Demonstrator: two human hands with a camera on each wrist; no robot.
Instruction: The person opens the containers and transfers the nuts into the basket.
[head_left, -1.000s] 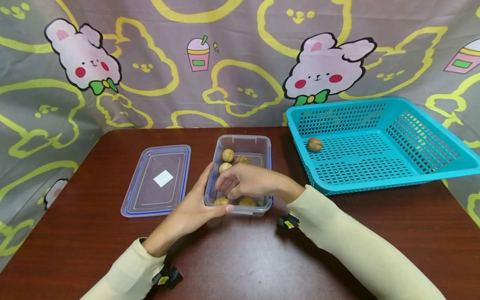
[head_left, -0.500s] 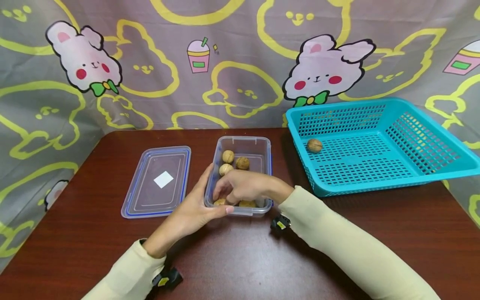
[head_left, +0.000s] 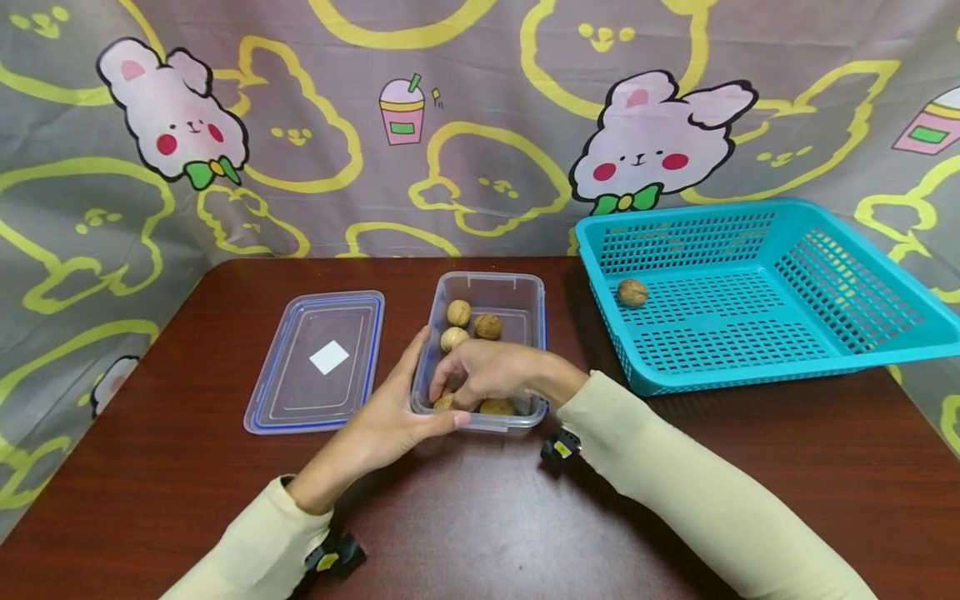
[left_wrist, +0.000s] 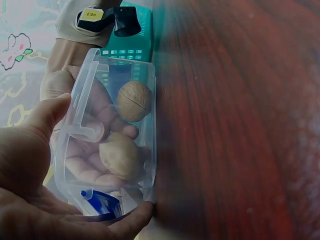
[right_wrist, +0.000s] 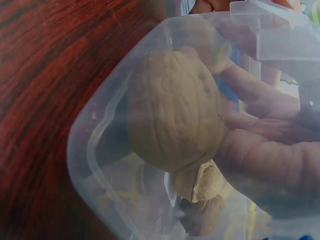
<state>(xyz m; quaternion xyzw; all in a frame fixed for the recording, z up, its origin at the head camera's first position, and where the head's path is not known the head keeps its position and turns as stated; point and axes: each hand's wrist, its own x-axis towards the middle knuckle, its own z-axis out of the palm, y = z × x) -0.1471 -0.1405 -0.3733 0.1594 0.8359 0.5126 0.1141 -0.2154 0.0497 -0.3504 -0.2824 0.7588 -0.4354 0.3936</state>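
A clear plastic food container (head_left: 525, 292) stands on the table with several walnuts inside. My left hand (head_left: 390, 417) grips its near left corner, thumb over the front rim and fingers along the side. Down inside, my right hand (head_left: 495, 371) has its thumb and fingers around a walnut (left_wrist: 120, 157) at that same corner. Another walnut (right_wrist: 175, 110) lies by the near right corner, seen large through the wall in the right wrist view. Farther back are two pale walnuts (head_left: 458, 312) and a darker walnut (head_left: 488, 327).
The container's lid (head_left: 300, 392), blue-sealed with a white label, lies flat at the left. At the right is a turquoise mesh basket (head_left: 645, 379) with a single walnut (head_left: 632, 292) in it. A patterned curtain (head_left: 300, 192) hangs behind the table.
My right hand has lowered deeper into the container and its fingers have closed around the walnut at the near left corner. My left hand keeps its grip in place.
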